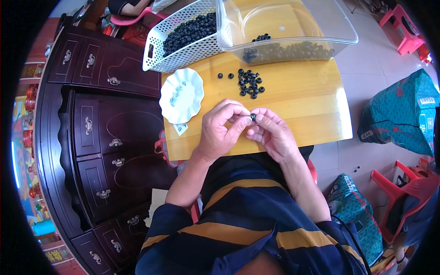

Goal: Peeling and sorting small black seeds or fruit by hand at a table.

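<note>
Just above the table's near edge, my left hand (222,127) and my right hand (276,136) meet at one small black ring-shaped piece (253,117). Thumb and forefinger of each hand pinch it from opposite sides; the other fingers curl in. Beyond my hands lies a loose cluster of similar black pieces (250,83), with a couple of single ones left of it. To the left, a white scalloped dish (196,94) holds tiny, shiny bits too small to name.
At the table's far side stand a white perforated basket (151,51) full of black pieces and a clear plastic bin (341,39) with more. A dark wooden cabinet (123,128) flanks the left. Teal bags (398,114) and pink plastic stools (405,34) stand at right.
</note>
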A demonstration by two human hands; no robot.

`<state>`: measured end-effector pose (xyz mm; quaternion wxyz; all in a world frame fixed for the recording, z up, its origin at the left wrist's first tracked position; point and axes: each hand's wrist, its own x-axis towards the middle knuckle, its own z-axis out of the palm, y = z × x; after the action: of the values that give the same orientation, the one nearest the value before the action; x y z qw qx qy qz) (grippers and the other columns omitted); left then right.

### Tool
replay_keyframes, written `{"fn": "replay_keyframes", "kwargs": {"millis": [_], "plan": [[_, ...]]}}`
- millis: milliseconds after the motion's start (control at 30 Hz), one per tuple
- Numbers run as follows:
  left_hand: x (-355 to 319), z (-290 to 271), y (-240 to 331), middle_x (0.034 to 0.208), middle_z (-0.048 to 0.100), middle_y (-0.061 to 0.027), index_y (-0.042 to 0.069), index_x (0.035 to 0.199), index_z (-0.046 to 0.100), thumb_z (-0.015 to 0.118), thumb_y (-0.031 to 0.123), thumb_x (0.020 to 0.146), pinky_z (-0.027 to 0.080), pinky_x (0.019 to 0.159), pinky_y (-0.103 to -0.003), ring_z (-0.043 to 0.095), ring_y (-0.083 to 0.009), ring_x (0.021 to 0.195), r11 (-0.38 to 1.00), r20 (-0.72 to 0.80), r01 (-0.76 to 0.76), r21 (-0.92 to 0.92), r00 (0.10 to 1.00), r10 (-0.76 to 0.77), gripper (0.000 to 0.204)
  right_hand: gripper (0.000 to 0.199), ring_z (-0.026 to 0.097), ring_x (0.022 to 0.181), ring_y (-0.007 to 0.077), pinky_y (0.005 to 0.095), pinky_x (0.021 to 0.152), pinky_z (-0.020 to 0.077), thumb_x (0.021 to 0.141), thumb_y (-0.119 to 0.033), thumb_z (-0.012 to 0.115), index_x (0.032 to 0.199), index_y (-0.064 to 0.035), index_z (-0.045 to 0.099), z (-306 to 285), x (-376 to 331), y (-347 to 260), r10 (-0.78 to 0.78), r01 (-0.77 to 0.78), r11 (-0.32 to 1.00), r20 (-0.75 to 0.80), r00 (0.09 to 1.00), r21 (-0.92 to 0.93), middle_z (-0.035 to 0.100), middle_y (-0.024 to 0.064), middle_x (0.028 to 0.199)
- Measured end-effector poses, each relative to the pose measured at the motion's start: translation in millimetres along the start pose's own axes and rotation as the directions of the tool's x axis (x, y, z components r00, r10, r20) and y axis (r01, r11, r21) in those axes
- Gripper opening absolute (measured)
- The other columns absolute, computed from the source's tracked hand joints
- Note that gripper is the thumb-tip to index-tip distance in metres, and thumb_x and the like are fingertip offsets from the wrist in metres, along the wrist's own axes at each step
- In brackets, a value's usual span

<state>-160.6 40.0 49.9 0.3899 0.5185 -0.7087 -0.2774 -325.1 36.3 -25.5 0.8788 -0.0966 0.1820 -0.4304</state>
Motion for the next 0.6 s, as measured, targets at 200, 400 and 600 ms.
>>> {"fn": "replay_keyframes", "kwargs": {"millis": [200,400,600], "plan": [[2,-2,-2,0.087,0.067,-0.0066,-0.002,0.091,0.067,0.074,-0.003,0.083,0.051,0.067,-0.025,0.063,-0.0125,0.074,0.995,0.062,-0.06,0.077,0.997,0.056,0.011,0.019,0.07,0.082,0.0144,0.0299,0.08,0.0595,0.103,-0.014,0.055,0.116,-0.0008,0.059,-4,2,4,-0.04,0.039,0.996,-0.011,0.999,-0.082,0.07,0.0078,0.095],[1,-9,-9,0.082,0.067,-0.0039,0.0,0.091,0.069,0.077,-0.002,0.081,0.051,0.063,-0.023,0.064,-0.0095,0.068,0.974,0.154,0.194,-0.115,0.972,-0.176,0.013,0.017,0.07,0.084,0.0138,0.0288,0.082,0.0581,0.103,-0.013,0.056,0.114,-0.0021,0.061,-1,-1,6,-0.06,0.053,0.984,-0.034,0.998,-0.172,0.07,0.007,0.095],[10,-10,-35,0.08,0.067,-0.0021,0.001,0.096,0.072,0.078,0.002,0.082,0.049,0.061,-0.021,0.062,-0.0064,0.067,0.902,0.099,0.309,-0.3,0.951,-0.293,0.015,0.017,0.07,0.084,0.0141,0.0289,0.082,0.0581,0.103,-0.014,0.057,0.114,-0.0021,0.061,1,-3,4,-0.038,0.039,0.989,0.006,0.999,-0.145,0.072,0.0105,0.099]]}}
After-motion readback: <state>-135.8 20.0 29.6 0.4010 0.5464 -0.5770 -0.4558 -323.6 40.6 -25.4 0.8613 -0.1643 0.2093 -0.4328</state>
